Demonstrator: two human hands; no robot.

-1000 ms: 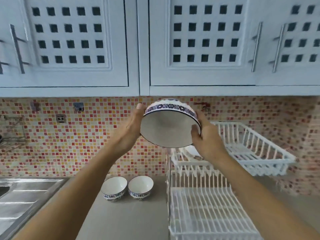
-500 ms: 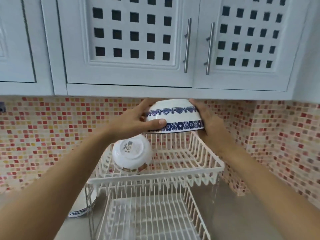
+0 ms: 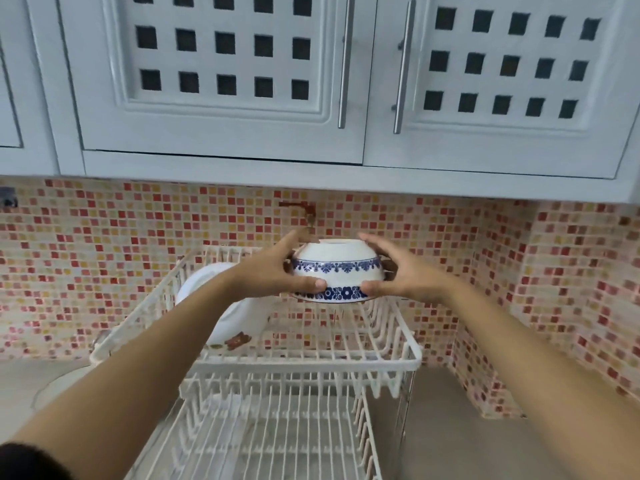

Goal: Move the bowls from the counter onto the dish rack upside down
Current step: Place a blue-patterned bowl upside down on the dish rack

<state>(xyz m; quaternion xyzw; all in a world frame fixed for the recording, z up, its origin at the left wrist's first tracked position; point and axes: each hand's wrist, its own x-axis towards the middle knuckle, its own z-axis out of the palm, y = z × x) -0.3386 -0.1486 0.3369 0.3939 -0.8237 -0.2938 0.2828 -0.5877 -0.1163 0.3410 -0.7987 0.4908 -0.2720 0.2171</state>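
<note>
Both hands on one bowl (image 3: 337, 271), upside down, foot ring up, blue flower bands round the side. Left hand (image 3: 273, 275) grasping its left side, thumb on rim; right hand (image 3: 401, 277) grasping right side, fingers (image 3: 372, 242) over the top. Bowl held just above back of rack (image 3: 412, 363) upper tier. 2nd bowl (image 3: 239, 320) lies tilted in tier's left part, partly behind left arm. Lower tier & desk (image 3: 450, 427) below.

Upper rack tier (image 3: 414, 362) open at right, white bowl (image 3: 239, 317) blocking left
</note>
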